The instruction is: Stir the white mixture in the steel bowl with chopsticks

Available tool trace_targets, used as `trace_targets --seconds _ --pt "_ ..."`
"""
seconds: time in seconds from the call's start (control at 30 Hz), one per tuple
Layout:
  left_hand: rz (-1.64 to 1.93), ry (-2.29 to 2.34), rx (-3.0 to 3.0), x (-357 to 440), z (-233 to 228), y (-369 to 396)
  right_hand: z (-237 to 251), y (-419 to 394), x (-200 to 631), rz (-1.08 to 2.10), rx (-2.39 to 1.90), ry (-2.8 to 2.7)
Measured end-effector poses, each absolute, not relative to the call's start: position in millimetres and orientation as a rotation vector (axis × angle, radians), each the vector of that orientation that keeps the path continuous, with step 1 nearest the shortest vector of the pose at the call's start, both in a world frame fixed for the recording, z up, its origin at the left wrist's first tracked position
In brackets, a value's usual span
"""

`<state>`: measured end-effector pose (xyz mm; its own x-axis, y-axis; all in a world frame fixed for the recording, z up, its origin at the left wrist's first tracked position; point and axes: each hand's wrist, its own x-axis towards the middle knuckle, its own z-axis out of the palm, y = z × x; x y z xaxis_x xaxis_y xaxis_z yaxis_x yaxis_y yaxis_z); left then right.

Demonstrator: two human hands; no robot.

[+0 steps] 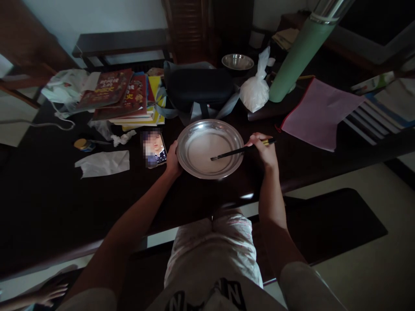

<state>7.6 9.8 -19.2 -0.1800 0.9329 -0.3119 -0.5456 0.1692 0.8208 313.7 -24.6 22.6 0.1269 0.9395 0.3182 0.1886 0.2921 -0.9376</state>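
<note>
A shiny round metal basin (183, 162) is at the middle of the dark table, with a whitish layer (204, 147) in its bottom; I cannot tell whether that is powder or liquid. My left hand (173, 160) is closed on the basin's left rim. Black chopsticks (231, 152) with gold bands near the top are gripped in my right hand (264, 149), just off the right rim. They slant down to the left, and their tips are over or in the whitish layer. Beside my left hand lies a lit phone (158, 149).
Behind the basin are a black case (201, 88), a tied bag of white powder (255, 93) and a tall green flask (295, 62). Stacked books (113, 95), a paper sheet (103, 164) and a small jar (83, 144) lie left. A pink mesh pouch (320, 112) is right. Another person's hand (53, 293) shows lower left.
</note>
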Motion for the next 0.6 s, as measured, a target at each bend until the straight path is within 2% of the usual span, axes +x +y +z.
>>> trace_targets --seconds 0.23,0.43,0.6 --pt "1.413 1.105 0.433 9.5 -15.3 9.9 22.1 -23.1 314.7 0.728 -1.191 -1.329" --pt "1.425 1.112 0.435 8.3 -17.4 10.4 21.6 -22.2 313.4 0.823 -1.160 -1.434" --pt "1.413 1.097 0.483 6.4 -19.4 10.1 21.1 -22.9 315.6 0.727 -1.178 -1.312"
